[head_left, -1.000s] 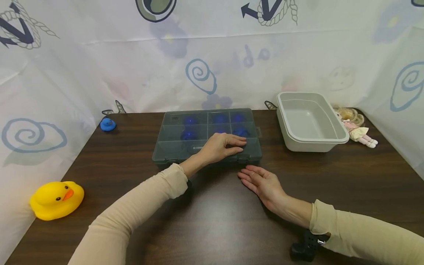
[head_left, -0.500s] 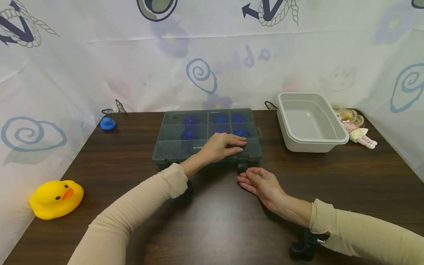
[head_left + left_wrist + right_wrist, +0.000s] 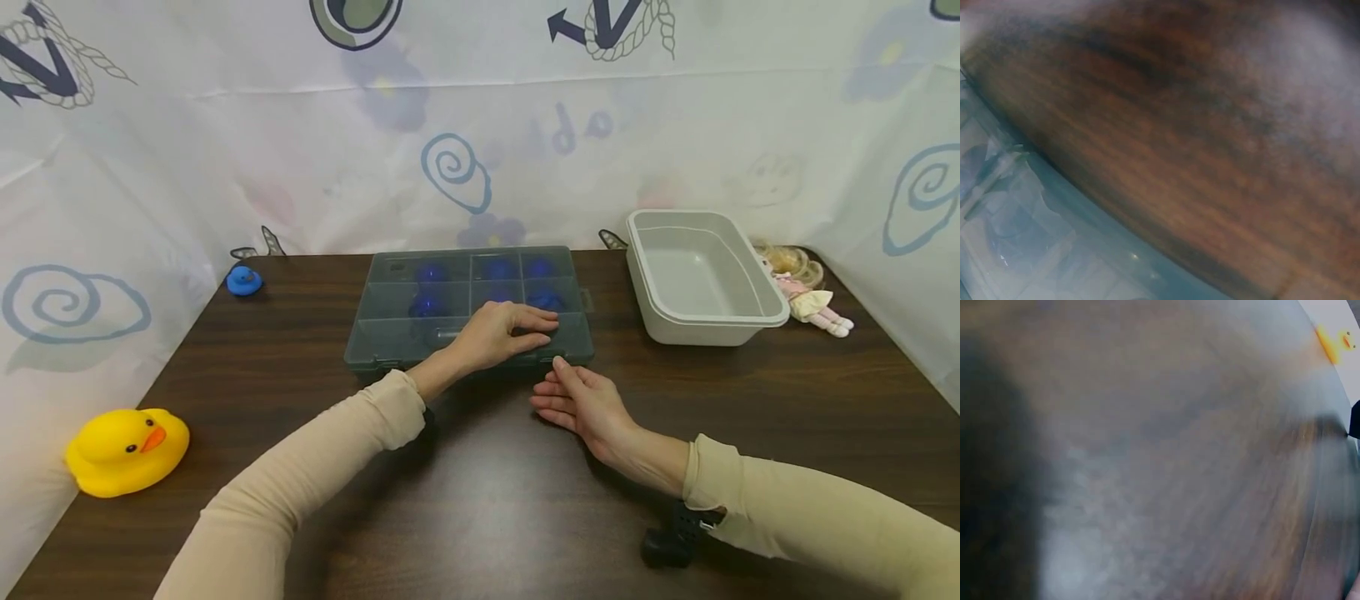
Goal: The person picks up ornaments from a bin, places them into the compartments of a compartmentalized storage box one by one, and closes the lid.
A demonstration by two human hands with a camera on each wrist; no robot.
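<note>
In the head view a translucent dark green compartment box (image 3: 405,337) lies on the table with its lid down. Several blue, rounded things (image 3: 427,305) show through the lid, one or more in each of several compartments. My left hand (image 3: 498,335) rests on the right front part of the lid, fingers bent slightly and holding nothing. At the front right edge, my right hand (image 3: 592,412) has its thumb raised against the rim by the latch, fingers loosely extended below. The latch is mostly hidden by that thumb. The left wrist view catches the box's edge; the right wrist view is blurred.
A grey plastic basin (image 3: 701,267) stands to the right, with a doll (image 3: 813,296) lying behind its right side. On the left are a large yellow rubber duck (image 3: 127,452) and a small blue duck (image 3: 243,281). A printed white curtain (image 3: 300,150) borders the table.
My right hand has moved slightly left, and its thumb has risen to the box's front rim. The latch, hanging down half a second ago, no longer hangs there. My left hand has stayed put.
</note>
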